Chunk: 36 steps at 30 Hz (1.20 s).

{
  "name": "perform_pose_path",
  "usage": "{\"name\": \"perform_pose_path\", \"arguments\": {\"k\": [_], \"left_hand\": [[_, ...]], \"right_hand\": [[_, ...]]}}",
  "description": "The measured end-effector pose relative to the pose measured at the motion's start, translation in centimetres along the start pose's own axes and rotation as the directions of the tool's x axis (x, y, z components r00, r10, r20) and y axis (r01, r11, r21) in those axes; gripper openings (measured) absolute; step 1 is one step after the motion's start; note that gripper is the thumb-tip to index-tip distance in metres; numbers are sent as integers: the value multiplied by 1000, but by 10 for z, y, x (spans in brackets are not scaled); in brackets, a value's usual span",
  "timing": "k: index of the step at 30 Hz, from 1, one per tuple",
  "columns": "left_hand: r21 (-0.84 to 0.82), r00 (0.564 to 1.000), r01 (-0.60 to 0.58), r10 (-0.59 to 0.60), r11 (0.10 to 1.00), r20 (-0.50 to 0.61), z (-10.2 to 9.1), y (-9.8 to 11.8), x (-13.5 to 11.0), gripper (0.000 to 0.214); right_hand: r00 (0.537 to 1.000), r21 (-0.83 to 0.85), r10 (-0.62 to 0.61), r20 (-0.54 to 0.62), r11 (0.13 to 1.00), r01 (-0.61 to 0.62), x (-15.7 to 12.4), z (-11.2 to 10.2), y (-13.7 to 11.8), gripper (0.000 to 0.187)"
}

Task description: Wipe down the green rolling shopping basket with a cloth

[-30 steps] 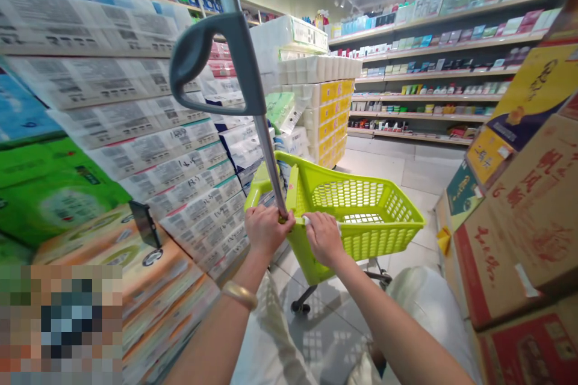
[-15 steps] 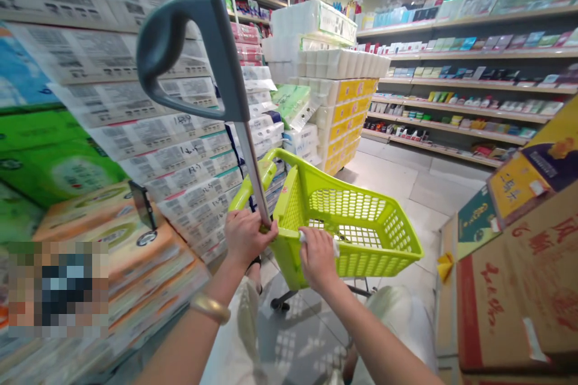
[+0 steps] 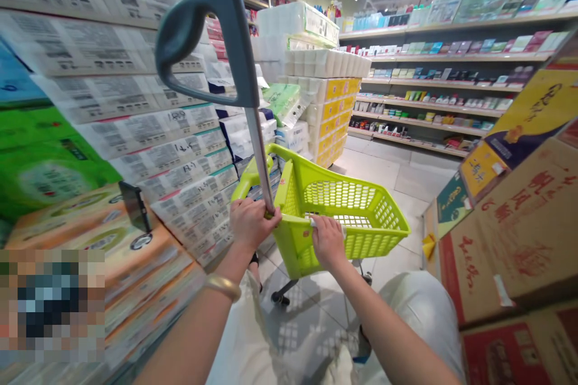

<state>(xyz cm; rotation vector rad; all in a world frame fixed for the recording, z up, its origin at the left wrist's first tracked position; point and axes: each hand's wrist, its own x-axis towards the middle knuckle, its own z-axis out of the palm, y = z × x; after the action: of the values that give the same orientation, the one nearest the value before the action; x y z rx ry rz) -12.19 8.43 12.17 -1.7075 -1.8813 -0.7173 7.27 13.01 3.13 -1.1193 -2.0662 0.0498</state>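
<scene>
A lime-green shopping cart (image 3: 311,246) stands before me, its basket bare inside where I can see it. My left hand (image 3: 253,222) is closed around the cart's near corner, by the end of its push handle (image 3: 246,183). Just above those fingers rises a metal pole (image 3: 259,153) with a dark grey loop handle (image 3: 246,54); its lower end is hidden. Lying over the basket's near rim, my right hand (image 3: 329,243) presses a white tissue or cloth (image 3: 315,223) against it. Most of that tissue is covered by the fingers.
Stacked paper packs (image 3: 180,150) rise on the left, beside orange packs (image 3: 85,216) with a dark phone-like device (image 3: 135,207) on them. Cardboard boxes (image 3: 506,252) line the right. Tissue rolls (image 3: 325,90) and stocked shelves (image 3: 428,84) stand beyond the tiled floor (image 3: 383,162).
My right hand has slid slightly away along the basket rim with the tissue. The left hand keeps its hold at the corner. My view has shifted a little to the right.
</scene>
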Motion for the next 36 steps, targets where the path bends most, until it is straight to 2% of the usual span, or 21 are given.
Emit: {"name": "perform_pose_path", "arguments": {"k": [3,6,8,12,15,18,21,26,28,31,34,36], "left_hand": [[-30,1000,8,-9,1000,-8,-2,3,-2,29],[-35,1000,4,-5,999,-20,-6,3,-4,29],[-25,1000,-1,0,1000,-30,-8,2,-5,29],[4,999,-7,7,1000,-37,-14,-1,-12,28],[42,999,-1,3,999,-49,-20,2,-20,30],[68,997,7,-2,998,-72,-27,7,-29,30],[64,996,4,2,998,-93,-32,13,-37,29],[43,995,6,-1,999,-103,-38,14,-46,29],[52,995,3,2,999,-104,-40,13,-50,30],[60,995,-14,20,998,-98,-43,11,-55,30],[55,995,-22,28,998,-98,-47,11,-57,31],[56,994,-21,27,998,-103,-48,12,-58,31]], "right_hand": [[998,42,56,-5,998,-56,7,5,-25,36],[999,86,17,34,996,-19,16,8,-53,42],[998,95,-30,48,995,26,18,6,-61,46],[990,75,-117,75,991,112,6,-5,-46,47],[997,27,-61,40,998,60,-10,-12,-27,40],[1000,17,25,-14,1000,-25,-21,-14,-26,35],[993,82,102,-54,992,-98,-23,-12,-49,33],[998,181,34,-58,983,-23,-25,-15,-88,42],[998,193,-39,-46,980,47,-31,-21,-88,46],[992,172,-126,-31,976,130,-45,-31,-72,50],[997,110,-43,-70,993,50,-59,-36,-55,47],[994,85,40,-101,996,-32,-64,-36,-53,45]]}}
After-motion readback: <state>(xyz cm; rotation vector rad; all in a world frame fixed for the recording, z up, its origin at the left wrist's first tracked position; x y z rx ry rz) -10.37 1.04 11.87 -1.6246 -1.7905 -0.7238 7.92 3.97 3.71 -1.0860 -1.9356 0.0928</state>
